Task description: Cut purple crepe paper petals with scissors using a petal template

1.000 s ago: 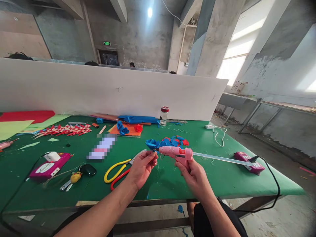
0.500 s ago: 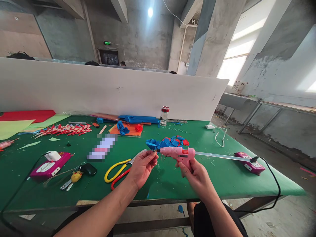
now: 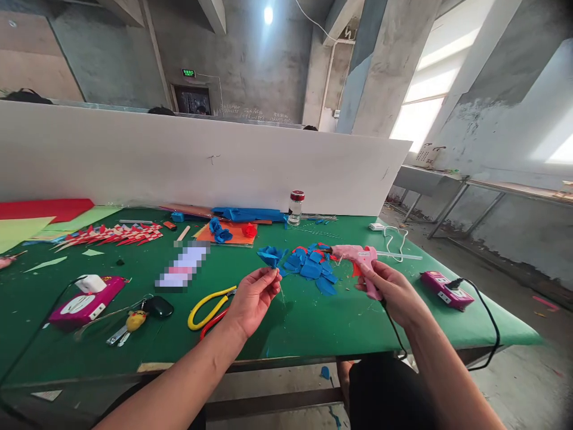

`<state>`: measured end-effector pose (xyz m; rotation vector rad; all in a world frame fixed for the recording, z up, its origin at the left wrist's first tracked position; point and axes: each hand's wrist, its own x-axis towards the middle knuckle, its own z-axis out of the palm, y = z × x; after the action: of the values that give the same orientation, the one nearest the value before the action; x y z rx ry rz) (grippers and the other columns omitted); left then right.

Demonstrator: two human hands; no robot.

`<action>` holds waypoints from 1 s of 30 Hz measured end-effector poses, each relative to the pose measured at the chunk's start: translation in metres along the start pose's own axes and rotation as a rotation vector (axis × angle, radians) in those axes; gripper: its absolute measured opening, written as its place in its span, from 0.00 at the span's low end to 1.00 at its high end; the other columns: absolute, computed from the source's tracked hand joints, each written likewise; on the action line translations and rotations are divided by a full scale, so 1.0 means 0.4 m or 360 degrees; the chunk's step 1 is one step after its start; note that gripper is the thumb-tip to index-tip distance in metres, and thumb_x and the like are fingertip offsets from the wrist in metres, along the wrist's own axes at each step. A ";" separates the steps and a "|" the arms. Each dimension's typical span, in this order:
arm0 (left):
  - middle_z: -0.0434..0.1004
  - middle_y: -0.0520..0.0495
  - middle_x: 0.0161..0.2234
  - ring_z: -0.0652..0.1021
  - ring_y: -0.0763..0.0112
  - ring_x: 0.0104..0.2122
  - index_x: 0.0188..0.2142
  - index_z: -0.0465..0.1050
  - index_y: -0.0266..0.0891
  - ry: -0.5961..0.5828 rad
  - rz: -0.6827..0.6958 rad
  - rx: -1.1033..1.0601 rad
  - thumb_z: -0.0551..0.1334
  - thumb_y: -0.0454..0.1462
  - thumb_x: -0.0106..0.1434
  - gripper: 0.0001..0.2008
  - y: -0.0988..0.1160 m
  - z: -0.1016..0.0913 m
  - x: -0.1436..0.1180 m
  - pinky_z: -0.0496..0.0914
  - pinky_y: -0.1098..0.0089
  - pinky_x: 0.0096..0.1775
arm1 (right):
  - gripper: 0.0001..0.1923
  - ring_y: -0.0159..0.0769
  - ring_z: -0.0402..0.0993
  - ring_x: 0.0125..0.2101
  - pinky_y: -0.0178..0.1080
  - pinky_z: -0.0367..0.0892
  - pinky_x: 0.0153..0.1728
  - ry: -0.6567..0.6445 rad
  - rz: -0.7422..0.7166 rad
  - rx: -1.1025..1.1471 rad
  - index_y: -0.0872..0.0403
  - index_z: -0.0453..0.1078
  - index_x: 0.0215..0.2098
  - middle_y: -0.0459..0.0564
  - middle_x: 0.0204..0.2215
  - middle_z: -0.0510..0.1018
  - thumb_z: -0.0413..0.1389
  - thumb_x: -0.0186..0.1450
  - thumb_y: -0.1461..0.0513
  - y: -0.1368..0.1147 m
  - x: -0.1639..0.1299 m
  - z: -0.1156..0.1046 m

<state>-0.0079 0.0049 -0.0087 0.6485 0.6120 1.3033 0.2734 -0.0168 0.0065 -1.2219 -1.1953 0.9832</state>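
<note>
Between its thumb and fingertips, my left hand (image 3: 257, 295) pinches the base of a blue paper flower (image 3: 271, 256), which points up above the table. A pink glue gun (image 3: 358, 255) with a clear glue stick out of its back is gripped in my right hand (image 3: 388, 289), its nozzle to the left. Behind and between the hands lies a pile of blue paper petals (image 3: 311, 264) with some red ones among them. Pliers (image 3: 210, 310) with one yellow and one red handle lie left of my left hand, partly covered by it.
A glass jar (image 3: 296, 208) with a red lid stands before the white board (image 3: 201, 158). Magenta power strips (image 3: 447, 291) sit right and left. Keys with a yellow charm (image 3: 135, 321), a red-and-white woven paper piece (image 3: 116, 236) and an orange sheet (image 3: 235, 236) with paper flowers lie left.
The glue gun has moved right, away from the flower, and its nozzle is now over the petal pile's right edge. My left hand has kept its pinch; the view shifted slightly.
</note>
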 end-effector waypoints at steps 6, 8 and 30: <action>0.77 0.47 0.25 0.73 0.79 0.24 0.26 0.76 0.32 0.0002 -0.0001 -0.0016 0.76 0.33 0.45 0.11 0.001 0.003 -0.001 0.68 0.77 0.28 | 0.28 0.31 0.54 0.16 0.35 0.48 0.18 0.0262 0.0087 -0.0883 0.53 0.67 0.19 0.40 0.12 0.58 0.52 0.56 0.38 0.136 0.079 -0.117; 0.77 0.47 0.25 0.73 0.79 0.24 0.26 0.76 0.32 0.0020 0.0005 -0.0013 0.76 0.33 0.44 0.11 0.003 0.002 -0.002 0.67 0.77 0.28 | 0.29 0.34 0.57 0.16 0.37 0.51 0.20 0.0331 0.0038 -0.1266 0.51 0.64 0.16 0.42 0.11 0.59 0.49 0.57 0.37 0.181 0.094 -0.141; 0.79 0.49 0.24 0.75 0.79 0.23 0.27 0.79 0.33 0.0245 0.0198 0.0165 0.78 0.36 0.39 0.16 0.032 0.006 0.006 0.69 0.79 0.27 | 0.13 0.38 0.74 0.28 0.38 0.69 0.34 0.0188 -0.0547 -0.0060 0.54 0.76 0.26 0.49 0.25 0.81 0.62 0.56 0.53 0.000 0.031 0.348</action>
<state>-0.0142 0.0089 0.0023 0.6836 0.7791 1.4544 0.1375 0.0162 0.0018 -1.0434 -1.2821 0.6281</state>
